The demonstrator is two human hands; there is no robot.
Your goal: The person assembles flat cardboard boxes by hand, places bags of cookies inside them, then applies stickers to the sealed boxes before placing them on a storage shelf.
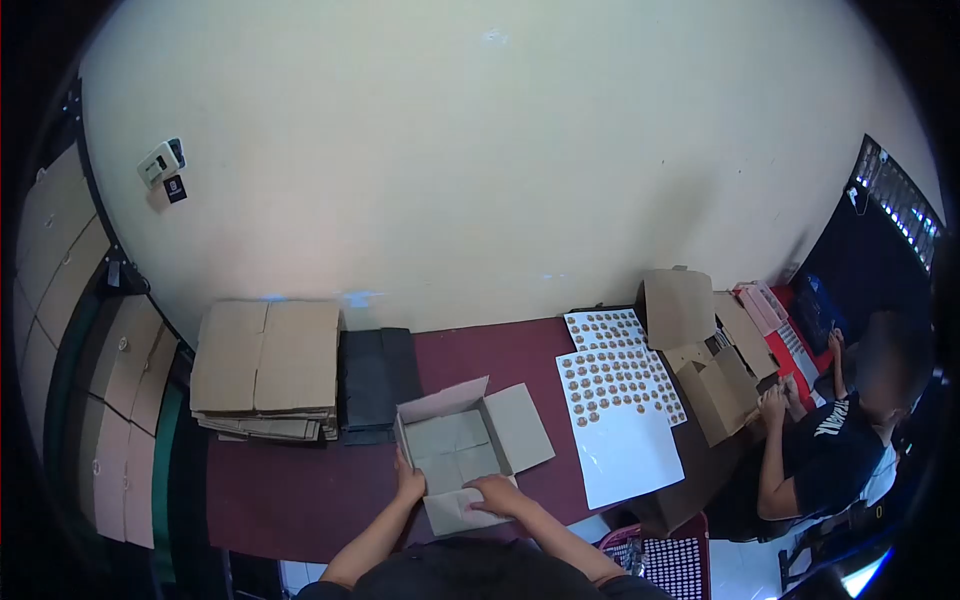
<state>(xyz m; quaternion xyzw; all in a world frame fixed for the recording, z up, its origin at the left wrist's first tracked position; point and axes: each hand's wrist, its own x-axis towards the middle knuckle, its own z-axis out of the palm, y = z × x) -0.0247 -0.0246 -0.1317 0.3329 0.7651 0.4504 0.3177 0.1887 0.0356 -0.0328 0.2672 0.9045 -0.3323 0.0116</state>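
Note:
An open cardboard box stands in front of me on the dark red table, its inside facing up. One flap leans out to the right, another stands up at the back, and the near flap folds down toward me. My left hand grips the box's near left corner, with part of its fingers hidden by the wall. My right hand is closed over the near edge, fingers bent at the top of the near flap.
Left of the box lie a stack of flattened cardboard boxes and black folded sheets. To the right are white sheets with rows of round stickers. A co-worker sits beside another open box. A pink basket stands below the table.

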